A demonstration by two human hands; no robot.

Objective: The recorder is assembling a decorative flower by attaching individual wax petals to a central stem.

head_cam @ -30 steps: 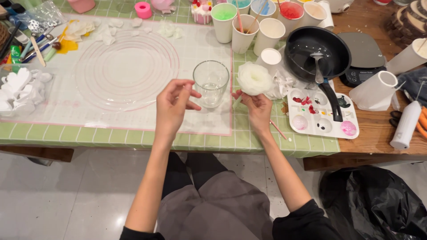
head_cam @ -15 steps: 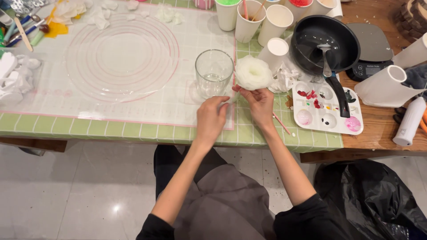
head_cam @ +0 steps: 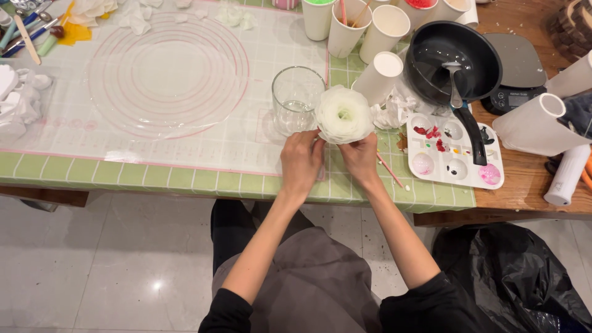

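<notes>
Green-tiled table (head_cam: 185, 179), pale floor (head_cam: 92, 265)

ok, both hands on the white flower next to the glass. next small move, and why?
Probably a slight turn of the white layered petal flower between the fingers. The left hand and right hand both pinch it from below, lifted over the green checked table beside the clear drinking glass; its far side faces away from view.

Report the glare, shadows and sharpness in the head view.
Head view: even, soft light; a small glare spot on the floor tile; faint shadows under the drinking glass and white flower; both hands, left hand and right hand, look sharp, without motion blur.
</notes>
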